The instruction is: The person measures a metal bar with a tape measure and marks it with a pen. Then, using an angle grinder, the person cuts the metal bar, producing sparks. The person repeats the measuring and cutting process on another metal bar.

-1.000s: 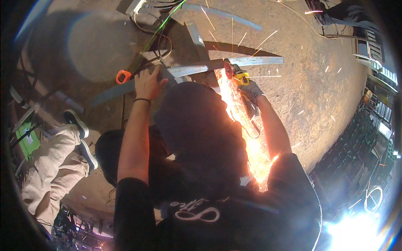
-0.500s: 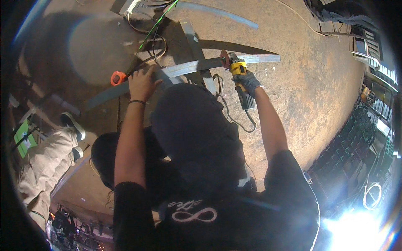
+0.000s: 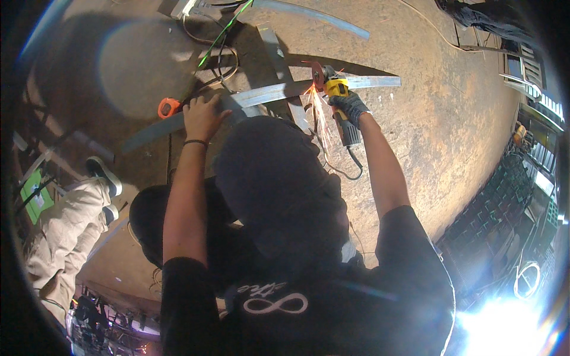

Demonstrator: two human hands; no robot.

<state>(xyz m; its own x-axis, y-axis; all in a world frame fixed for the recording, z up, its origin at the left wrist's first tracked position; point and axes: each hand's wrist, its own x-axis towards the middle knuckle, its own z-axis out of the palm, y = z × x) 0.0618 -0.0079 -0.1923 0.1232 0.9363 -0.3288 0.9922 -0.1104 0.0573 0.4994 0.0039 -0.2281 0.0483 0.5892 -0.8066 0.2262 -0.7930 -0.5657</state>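
My right hand [image 3: 350, 107], in a dark glove, is wrapped round a yellow and black angle grinder [image 3: 337, 89]. The grinder's reddish disc [image 3: 318, 76] touches a long grey metal flat bar [image 3: 374, 82], and orange sparks [image 3: 321, 118] stream from there toward me. My bare left hand [image 3: 203, 117] grips the same bar farther left, fingers over it and thumb out to the side; the undersides of the fingers are hidden. Beneath the bar, another flat metal piece [image 3: 276, 53] runs crosswise. An orange tape measure [image 3: 168, 107] lies just left of my left hand.
The grinder's cord [image 3: 355, 163] loops over the brown floor [image 3: 439, 118]. Green and black cables [image 3: 221, 44] run from a power strip [image 3: 181, 8] at the top. Another metal strip [image 3: 323, 21] lies beyond. A person's trousered legs [image 3: 65, 255] are at left, and a bright light [image 3: 504, 329] glares lower right.
Sparks now fly from the disc where it meets the bar; half a second ago there were none. The grinder has shifted and tilted slightly. My left hand stays on the bar.
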